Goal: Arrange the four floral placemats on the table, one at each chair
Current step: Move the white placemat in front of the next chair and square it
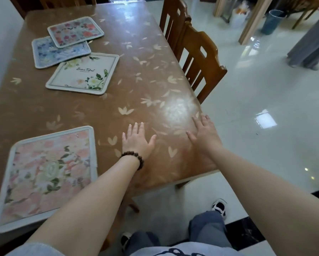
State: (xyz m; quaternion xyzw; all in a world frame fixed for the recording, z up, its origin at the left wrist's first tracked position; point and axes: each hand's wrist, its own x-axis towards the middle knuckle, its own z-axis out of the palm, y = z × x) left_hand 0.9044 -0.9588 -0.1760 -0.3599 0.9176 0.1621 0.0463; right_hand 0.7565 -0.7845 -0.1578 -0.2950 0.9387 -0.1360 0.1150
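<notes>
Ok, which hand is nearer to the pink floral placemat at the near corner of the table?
Left. The left hand, open and flat on the table, lies just right of the pink floral placemat. The right hand is farther right, at the table's edge.

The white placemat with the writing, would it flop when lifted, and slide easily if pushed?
The white placemat lies flat with a stitched, padded-looking edge, so it probably bends a little rather than drooping. It looks thin, so likely light. The table is glossy, so a push would probably slide it easily.
</notes>
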